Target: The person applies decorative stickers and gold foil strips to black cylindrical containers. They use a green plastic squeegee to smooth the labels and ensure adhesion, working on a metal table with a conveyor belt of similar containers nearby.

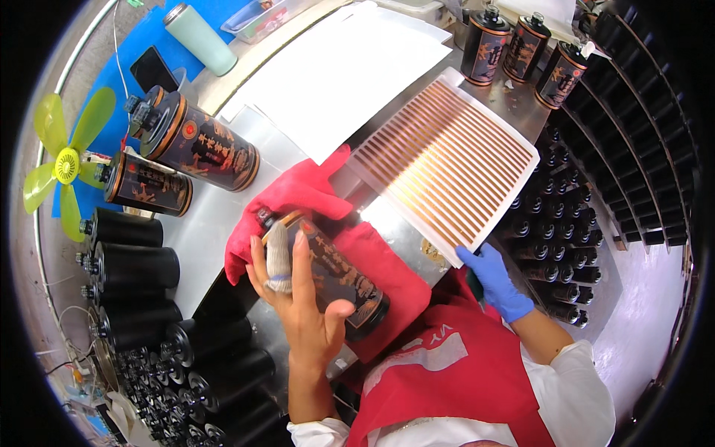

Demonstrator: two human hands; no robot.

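Note:
A dark bottle [339, 272] with gold and red decoration lies tilted on a folded red cloth [398, 268]. Over its near side, my left hand [305, 313] has its fingers stretched and spread; a knitted cover [278, 257] wraps one finger. Whether the fingertips touch the bottle is hard to tell. In a blue glove, my right hand [495, 279] closes at the near corner of a white-edged sheet with gold-brown strips [447, 160]. Its thumb is hidden.
Decorated bottles stand at the left [205, 149] and far right [485, 48]. Plain black bottles [138, 268] crowd the lower left; more fill racks [555, 223] at right. White paper [335, 67], a green tumbler [199, 39], a phone [153, 69] and a yellow-green fan [67, 165] are farther off.

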